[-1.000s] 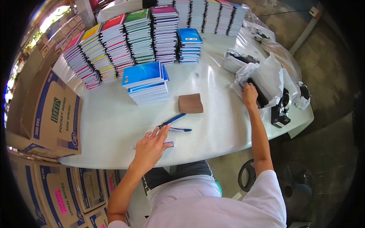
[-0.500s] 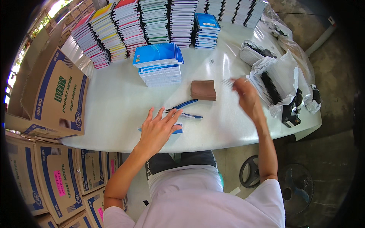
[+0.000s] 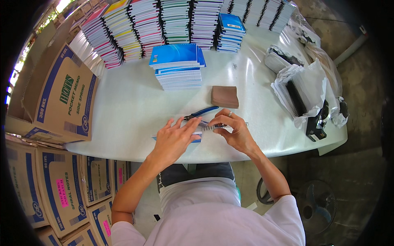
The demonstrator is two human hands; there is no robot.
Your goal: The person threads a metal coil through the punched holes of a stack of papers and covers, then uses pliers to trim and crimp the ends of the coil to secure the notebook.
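Observation:
My left hand lies with outstretched fingers over a small blue-covered notepad, pressing it to the table; most of the pad is hidden beneath it. Between the thumb and fingers of my right hand is a dark spiral binding coil. The coil's left end is close to the pad's right end; whether they touch I cannot tell. Just beyond the fingertips lie blue-handled cutting pliers, and a pen is partly covered by my hands. A brown block sits farther back.
Blue notebooks are stacked mid-table, with rows of colored notebook stacks behind. Opened paper wrapping holds more black coils at right. A large carton stands at left; more cartons fill the lower left.
My right hand has come leftward and nearer from beside the paper wrapping, bringing the coil to the notepad. My left hand stays on the pad.

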